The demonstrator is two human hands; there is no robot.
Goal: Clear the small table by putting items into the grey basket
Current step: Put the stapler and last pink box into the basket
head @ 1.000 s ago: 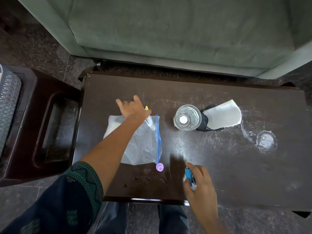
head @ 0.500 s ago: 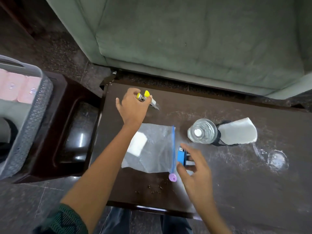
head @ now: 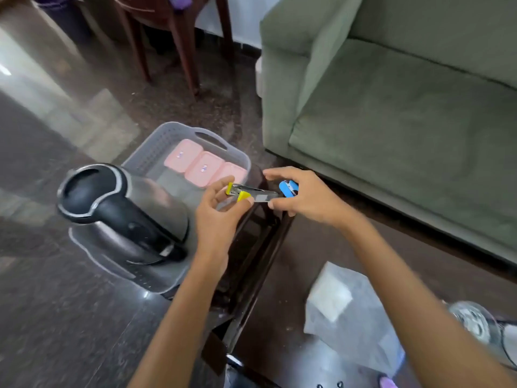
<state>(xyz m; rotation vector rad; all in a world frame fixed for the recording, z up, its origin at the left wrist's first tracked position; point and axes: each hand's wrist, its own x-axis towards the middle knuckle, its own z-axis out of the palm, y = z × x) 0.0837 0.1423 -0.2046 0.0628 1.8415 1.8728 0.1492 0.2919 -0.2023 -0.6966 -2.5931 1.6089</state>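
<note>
My left hand (head: 216,217) is shut on a small yellow and metal stapler (head: 246,193), held over the near right rim of the grey basket (head: 156,147). My right hand (head: 303,196) is shut on a small blue stapler (head: 288,188) right beside it, its thumb touching the yellow stapler's metal end. The basket sits on a dark stool to the left of the small table (head: 293,256) and holds a steel and black kettle (head: 123,214) and three pink boxes (head: 202,167). A clear zip bag (head: 344,312) lies on the table.
A glass bottle (head: 472,324) stands at the right edge of the table, a purple cap (head: 387,383) near the bottom edge. A green sofa (head: 405,113) runs along the table's far side. Wooden chair legs (head: 184,49) stand on the dark floor beyond the basket.
Both hands lifted the staplers off the table and carried them left to the basket. My view swung left, bringing the basket and kettle into sight.
</note>
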